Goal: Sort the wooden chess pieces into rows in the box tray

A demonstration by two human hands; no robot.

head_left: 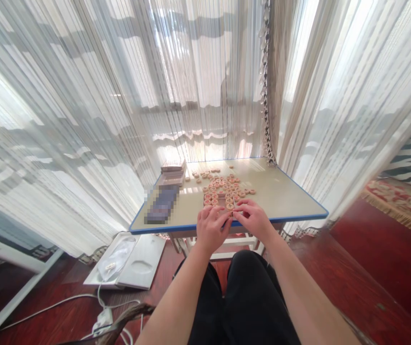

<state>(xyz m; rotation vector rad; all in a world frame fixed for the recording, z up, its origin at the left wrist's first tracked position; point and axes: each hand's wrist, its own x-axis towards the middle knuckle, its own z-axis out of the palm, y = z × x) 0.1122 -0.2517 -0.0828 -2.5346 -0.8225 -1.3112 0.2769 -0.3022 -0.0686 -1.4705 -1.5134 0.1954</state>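
Note:
A small beige table (284,201) with a blue edge stands before me, strewn with several round wooden game pieces (223,188) marked in red and dark characters. My left hand (211,227) and my right hand (252,218) meet at the table's near edge, fingers curled together in a pinch on a wooden piece (230,207) at the front of the cluster. Which hand truly grips it is hard to tell; both touch it.
A dark blurred flat object (162,205) and a stack of wooden boxes (172,173) lie on the table's left side. An open white case (128,261) and cables (101,318) rest on the red floor at left. Sheer curtains (119,96) hang behind; a rug (399,201) lies at right.

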